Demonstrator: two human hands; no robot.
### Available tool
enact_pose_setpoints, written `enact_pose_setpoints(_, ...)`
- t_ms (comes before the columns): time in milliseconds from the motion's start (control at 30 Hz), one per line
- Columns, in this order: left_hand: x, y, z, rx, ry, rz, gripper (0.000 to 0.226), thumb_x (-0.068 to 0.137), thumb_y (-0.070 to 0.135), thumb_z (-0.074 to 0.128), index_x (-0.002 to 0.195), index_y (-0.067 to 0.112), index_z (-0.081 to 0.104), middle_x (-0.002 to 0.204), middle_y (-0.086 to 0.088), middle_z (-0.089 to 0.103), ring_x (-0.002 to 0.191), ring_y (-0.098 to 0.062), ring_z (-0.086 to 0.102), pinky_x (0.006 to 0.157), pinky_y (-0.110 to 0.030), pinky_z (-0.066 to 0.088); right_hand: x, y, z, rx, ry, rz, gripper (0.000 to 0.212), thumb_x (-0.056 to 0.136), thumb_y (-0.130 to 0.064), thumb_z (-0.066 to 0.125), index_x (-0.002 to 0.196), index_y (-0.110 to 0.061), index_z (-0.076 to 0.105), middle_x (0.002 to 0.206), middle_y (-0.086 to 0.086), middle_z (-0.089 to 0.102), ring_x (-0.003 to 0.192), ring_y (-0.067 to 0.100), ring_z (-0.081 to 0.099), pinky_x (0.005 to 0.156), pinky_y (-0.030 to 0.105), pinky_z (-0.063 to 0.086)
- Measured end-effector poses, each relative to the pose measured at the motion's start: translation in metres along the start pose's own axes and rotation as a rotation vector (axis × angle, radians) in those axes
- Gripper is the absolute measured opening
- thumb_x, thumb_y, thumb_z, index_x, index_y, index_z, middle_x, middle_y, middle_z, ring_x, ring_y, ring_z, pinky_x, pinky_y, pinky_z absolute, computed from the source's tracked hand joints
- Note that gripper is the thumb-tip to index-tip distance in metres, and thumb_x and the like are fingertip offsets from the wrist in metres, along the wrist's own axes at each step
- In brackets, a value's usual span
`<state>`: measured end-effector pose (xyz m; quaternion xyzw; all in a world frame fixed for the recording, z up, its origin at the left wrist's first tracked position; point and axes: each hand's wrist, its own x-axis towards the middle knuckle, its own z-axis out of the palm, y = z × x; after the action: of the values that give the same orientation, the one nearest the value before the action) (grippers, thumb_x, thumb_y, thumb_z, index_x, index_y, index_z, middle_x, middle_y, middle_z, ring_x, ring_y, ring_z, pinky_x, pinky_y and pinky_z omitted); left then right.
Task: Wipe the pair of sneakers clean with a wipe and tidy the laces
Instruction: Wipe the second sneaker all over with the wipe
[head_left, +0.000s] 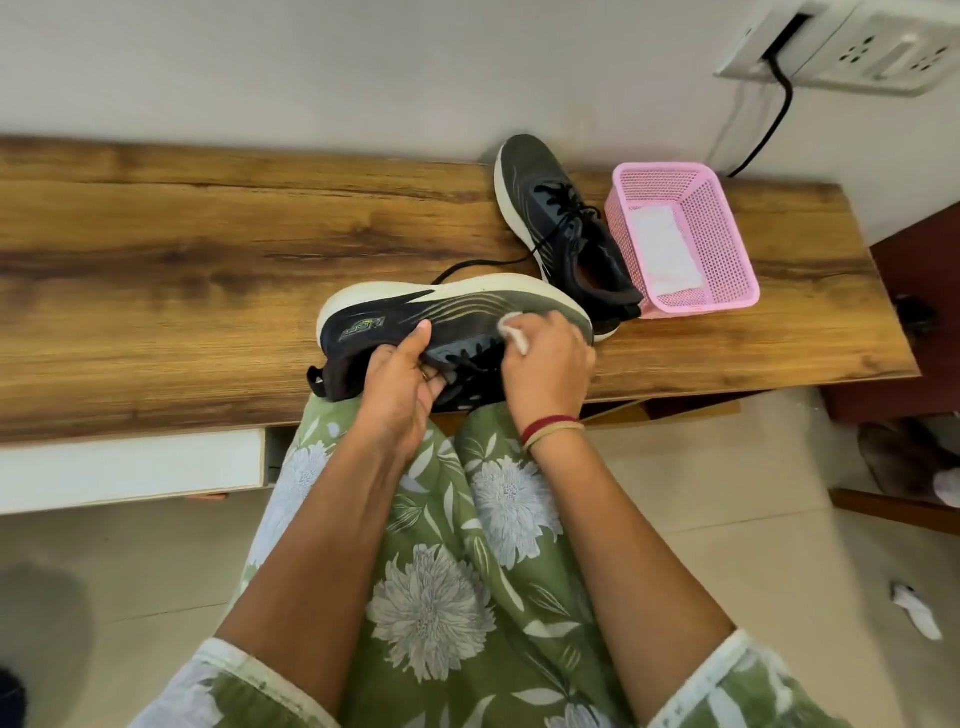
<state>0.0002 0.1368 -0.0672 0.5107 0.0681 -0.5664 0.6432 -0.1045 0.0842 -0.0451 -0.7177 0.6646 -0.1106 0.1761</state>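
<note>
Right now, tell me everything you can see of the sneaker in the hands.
The held sneaker has a dark, fabric-looking upper with pale curved stripes, a small yellow-green logo near the heel, black laces, a heel loop and a thick, off-white sole. It lies tipped on its side, sole toward the wall, heel left, toe right, at the near edge of the wooden top. The left hand grips its opening, thumb on the side; the right hand presses a white wipe near the toe.

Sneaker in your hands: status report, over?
Left-hand grip holds sneaker by its opening. Right-hand grip pinches wipe against its side. Other sneaker beside pink basket, lace trailing. Nothing blocking.
</note>
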Motion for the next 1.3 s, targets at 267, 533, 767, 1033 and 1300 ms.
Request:
enact_pose_setpoints(267,0.003,-0.002,-0.002,0.022,-0.021,0.003,0.051,0.095,0.015,0.054,0.133,-0.013,0.036,0.118,-0.025,0.061,0.104,-0.029,0.064,0.074,-0.03,0.058,0.011,0.004,-0.003,-0.013,0.018,-0.041,0.022,0.086,-0.022,0.056,0.102,-0.03,0.068,0.106,0.0,0.061,0.105,0.023,0.049,0.089,0.039,0.032)
enact_pose_setpoints(533,0.0,-0.001,-0.001,0.021,-0.043,0.012,0.043,0.098,0.017,0.049,0.13,-0.01,0.043,0.115,-0.022,0.063,0.092,-0.021,0.066,0.075,-0.028,0.057,0.001,0.0,0.003,0.011,0.012,-0.095,0.019,0.087,-0.024,0.056,0.101,-0.029,0.068,0.101,-0.001,0.06,0.1,0.022,0.049,0.082,0.036,0.028)
enact_pose_setpoints(767,0.0,0.001,-0.002,0.021,-0.039,-0.002,0.026,0.098,0.021,0.047,0.112,-0.002,0.049,0.086,-0.011,0.065,0.071,-0.014,0.066,0.057,-0.023,0.054,-0.032,-0.03,0.015,0.147,-0.01,-0.279,0.018,0.084,-0.021,0.058,0.096,-0.028,0.07,0.089,0.001,0.057,0.089,0.023,0.049,0.077,0.036,0.027)
enact_pose_setpoints(1033,-0.003,0.002,0.001,0.023,-0.048,0.012,0.044,0.099,0.02,0.044,0.131,-0.011,0.043,0.112,-0.019,0.064,0.089,-0.02,0.066,0.072,-0.029,0.056,-0.026,-0.025,0.017,0.18,-0.007,-0.196,0.018,0.085,-0.019,0.059,0.096,-0.026,0.07,0.092,0.003,0.058,0.094,0.025,0.05,0.081,0.038,0.03)
enact_pose_setpoints(1300,-0.001,0.001,0.001,0.034,-0.041,0.025,0.036,0.1,0.019,0.043,0.12,-0.009,0.049,0.1,-0.016,0.067,0.081,-0.015,0.068,0.067,-0.025,0.057,-0.019,-0.027,0.014,0.141,-0.039,-0.155,0.021,0.087,-0.02,0.056,0.102,-0.026,0.069,0.097,0.004,0.058,0.098,0.025,0.049,0.084,0.038,0.03)
